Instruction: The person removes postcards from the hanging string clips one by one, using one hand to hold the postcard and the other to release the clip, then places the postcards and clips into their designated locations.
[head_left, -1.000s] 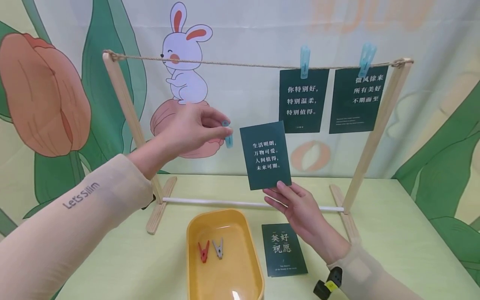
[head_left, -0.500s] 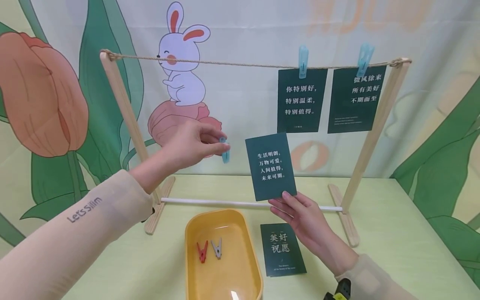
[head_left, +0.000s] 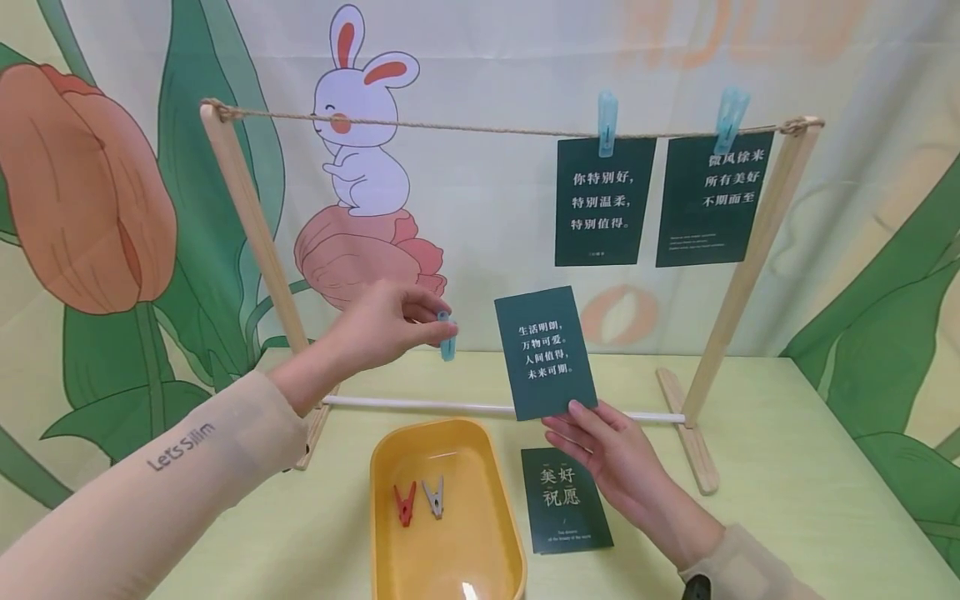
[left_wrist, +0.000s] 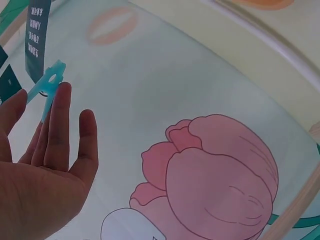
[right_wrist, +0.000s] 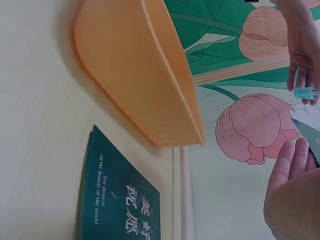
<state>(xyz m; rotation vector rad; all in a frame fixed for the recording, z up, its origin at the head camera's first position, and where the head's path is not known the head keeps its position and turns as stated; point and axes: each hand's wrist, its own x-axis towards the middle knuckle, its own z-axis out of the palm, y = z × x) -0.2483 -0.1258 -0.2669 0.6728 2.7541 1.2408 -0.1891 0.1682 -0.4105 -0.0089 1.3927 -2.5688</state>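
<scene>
My left hand (head_left: 386,325) pinches a light blue clothespin (head_left: 447,337) between thumb and fingers, left of the card. In the left wrist view the clothespin (left_wrist: 49,85) sits between thumb and fingertips. With its thumb in front and fingers behind, my right hand (head_left: 611,442) holds a dark green card (head_left: 545,354) by its lower right corner; the card has white writing and tilts slightly. Two similar cards, a left one (head_left: 604,204) and a right one (head_left: 712,200), hang from the twine (head_left: 450,127), each under a blue clothespin. The card and both hands are below the twine.
A yellow tray (head_left: 510,533) on the table holds a red clothespin (head_left: 405,503) and a grey clothespin (head_left: 434,498). Right of it lies a green card stack (head_left: 567,500). Wooden posts carry the twine, joined low by a white rod (head_left: 420,405). A printed cloth hangs behind.
Both hands have come down, the left with the clothespin and the right with the card. The card has also shifted a little to the right. The hanging cards stay put.
</scene>
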